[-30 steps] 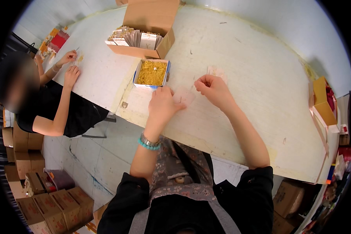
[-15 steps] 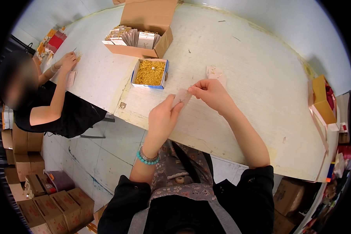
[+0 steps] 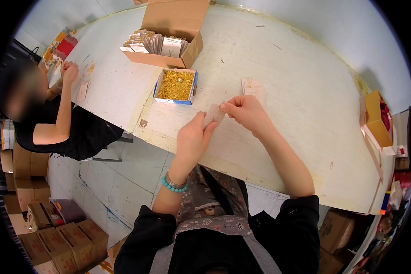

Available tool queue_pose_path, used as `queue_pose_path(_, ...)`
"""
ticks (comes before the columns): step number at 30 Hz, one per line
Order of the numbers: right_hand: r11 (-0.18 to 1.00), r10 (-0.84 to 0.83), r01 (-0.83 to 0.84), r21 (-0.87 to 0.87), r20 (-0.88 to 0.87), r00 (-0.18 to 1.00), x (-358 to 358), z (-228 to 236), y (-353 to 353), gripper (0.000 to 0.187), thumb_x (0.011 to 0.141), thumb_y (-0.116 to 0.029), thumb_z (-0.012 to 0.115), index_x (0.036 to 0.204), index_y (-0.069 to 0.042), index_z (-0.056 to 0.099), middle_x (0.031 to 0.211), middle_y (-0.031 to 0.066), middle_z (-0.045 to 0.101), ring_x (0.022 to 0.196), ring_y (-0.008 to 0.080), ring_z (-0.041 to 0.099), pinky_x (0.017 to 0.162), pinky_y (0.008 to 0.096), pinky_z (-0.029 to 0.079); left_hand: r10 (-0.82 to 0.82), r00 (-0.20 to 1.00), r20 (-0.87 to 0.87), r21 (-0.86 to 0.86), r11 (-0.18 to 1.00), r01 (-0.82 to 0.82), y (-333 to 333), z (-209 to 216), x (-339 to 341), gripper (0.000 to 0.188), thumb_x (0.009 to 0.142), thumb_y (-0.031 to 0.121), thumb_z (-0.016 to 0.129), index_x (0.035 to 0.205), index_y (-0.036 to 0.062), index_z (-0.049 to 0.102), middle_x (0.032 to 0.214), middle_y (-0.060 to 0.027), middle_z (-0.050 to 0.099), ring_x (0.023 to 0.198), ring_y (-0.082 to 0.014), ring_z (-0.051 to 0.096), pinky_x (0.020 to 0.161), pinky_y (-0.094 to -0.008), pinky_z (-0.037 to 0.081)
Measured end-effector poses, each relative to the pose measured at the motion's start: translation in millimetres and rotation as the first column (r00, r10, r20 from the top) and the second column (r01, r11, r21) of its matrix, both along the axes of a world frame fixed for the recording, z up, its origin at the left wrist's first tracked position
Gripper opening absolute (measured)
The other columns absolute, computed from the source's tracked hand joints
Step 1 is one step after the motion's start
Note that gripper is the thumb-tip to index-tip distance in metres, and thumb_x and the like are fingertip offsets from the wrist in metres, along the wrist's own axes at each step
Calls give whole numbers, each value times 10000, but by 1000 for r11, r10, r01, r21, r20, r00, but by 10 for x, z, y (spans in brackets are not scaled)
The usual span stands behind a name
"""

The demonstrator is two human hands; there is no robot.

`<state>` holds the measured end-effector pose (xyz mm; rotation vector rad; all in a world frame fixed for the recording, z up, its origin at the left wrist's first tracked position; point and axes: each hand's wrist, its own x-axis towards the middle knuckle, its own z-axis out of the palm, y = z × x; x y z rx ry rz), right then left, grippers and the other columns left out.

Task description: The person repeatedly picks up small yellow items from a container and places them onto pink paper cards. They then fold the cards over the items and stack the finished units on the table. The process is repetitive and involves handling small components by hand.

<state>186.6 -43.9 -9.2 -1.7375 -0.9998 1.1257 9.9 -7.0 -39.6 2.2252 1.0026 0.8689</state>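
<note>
A small pale card (image 3: pixel 213 114) is held over the near part of the table by my left hand (image 3: pixel 191 141), its thumb on top and its fingers beneath. My right hand (image 3: pixel 249 114) is closed in a pinch at the card's upper right corner. Whatever lies between those fingertips is too small to make out. Just beyond the right hand lies a little stack of similar cards (image 3: pixel 254 86) with golden bits on them. Ahead and to the left stands a small blue-and-white box (image 3: pixel 172 101), filled with thin golden pieces (image 3: pixel 173 86) and one round silvery thing on top.
Behind the small box an open cardboard carton (image 3: pixel 192 51) holds many upright cards. At the left, a co-worker (image 3: pixel 50 118) sits with both hands together above the white table (image 3: pixel 301 105). A yellow box (image 3: pixel 378 116) stands at the right edge. Brown cartons (image 3: pixel 64 242) fill the lower left floor.
My hands and the card have shifted very slightly, with the same grip kept. The co-worker's hands have moved left, closer to their body, uncovering more of a card on the table there.
</note>
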Motion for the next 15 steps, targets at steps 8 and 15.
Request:
queue_pose_path(8, 978, -142, 128, 162, 82, 986, -63, 28, -45, 250, 879, -246, 619, 843, 0, 636, 690, 2, 577, 604, 76, 484, 533, 231, 391, -45, 999, -24, -56, 997, 44, -52, 26, 20, 215, 844, 193, 659, 913, 18, 555, 709, -150, 610, 594, -312, 597, 518, -381, 460)
queue_pose_path(15, 873, -334, 54, 484, 514, 790, 344, -113, 36, 181, 907, -196, 568, 925, -17, 586, 783, 109, 648, 702, 246, 601, 648, 332, 473, -299, 928, 223, -677, 638, 368, 101, 115, 440, 231, 872, 217, 603, 956, 4, 579, 810, -125, 668, 646, -242, 639, 580, -332, 493)
